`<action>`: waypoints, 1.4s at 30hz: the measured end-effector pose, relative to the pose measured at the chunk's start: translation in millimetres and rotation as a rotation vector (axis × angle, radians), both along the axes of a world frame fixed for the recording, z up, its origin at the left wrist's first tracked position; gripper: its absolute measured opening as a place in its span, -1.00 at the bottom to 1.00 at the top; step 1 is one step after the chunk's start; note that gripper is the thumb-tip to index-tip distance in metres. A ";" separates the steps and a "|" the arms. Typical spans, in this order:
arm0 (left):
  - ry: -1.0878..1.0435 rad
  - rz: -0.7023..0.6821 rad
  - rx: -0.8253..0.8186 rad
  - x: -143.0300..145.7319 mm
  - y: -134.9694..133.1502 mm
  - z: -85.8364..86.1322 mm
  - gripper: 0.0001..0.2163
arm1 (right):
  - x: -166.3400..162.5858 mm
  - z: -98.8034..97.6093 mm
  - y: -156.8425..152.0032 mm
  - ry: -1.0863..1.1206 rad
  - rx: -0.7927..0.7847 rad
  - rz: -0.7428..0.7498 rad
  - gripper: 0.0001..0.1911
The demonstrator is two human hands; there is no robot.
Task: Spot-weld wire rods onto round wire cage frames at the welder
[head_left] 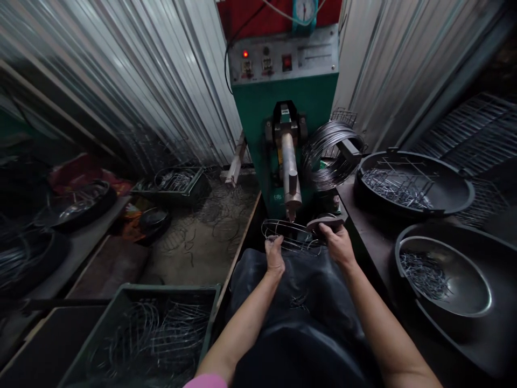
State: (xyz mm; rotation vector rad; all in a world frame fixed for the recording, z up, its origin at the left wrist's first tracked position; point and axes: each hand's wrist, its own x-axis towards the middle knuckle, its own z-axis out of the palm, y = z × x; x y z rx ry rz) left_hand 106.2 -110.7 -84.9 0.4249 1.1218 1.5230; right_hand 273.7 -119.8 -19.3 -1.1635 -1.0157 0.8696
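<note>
A small wire frame (291,235) made of thin metal rings is held level just under the metal tip (291,200) of a green welding machine (285,102). My left hand (274,254) is closed on the frame's left side. My right hand (337,242) grips its right side, fingers curled round the wire. Both forearms reach forward over my dark lap.
A coil of wire (329,153) hangs right of the machine. Two black basins (416,180) (444,277) with short wire pieces sit on the right bench. A green crate (145,337) of wire rings stands at lower left, another crate (173,182) farther back. Corrugated metal walls enclose the space.
</note>
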 end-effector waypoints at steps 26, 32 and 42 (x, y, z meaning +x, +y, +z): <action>-0.015 -0.074 0.137 -36.6 -38.9 7.1 -0.71 | -15.0 20.0 -65.4 -0.825 0.095 0.155 -0.65; -0.046 -0.059 0.070 -35.0 -40.6 5.4 -0.73 | -18.7 19.6 -59.6 -0.937 0.100 0.141 -0.71; 0.150 -0.437 -0.224 -66.7 -38.5 0.4 -0.59 | -18.4 21.3 -33.4 -1.211 0.137 0.107 -0.82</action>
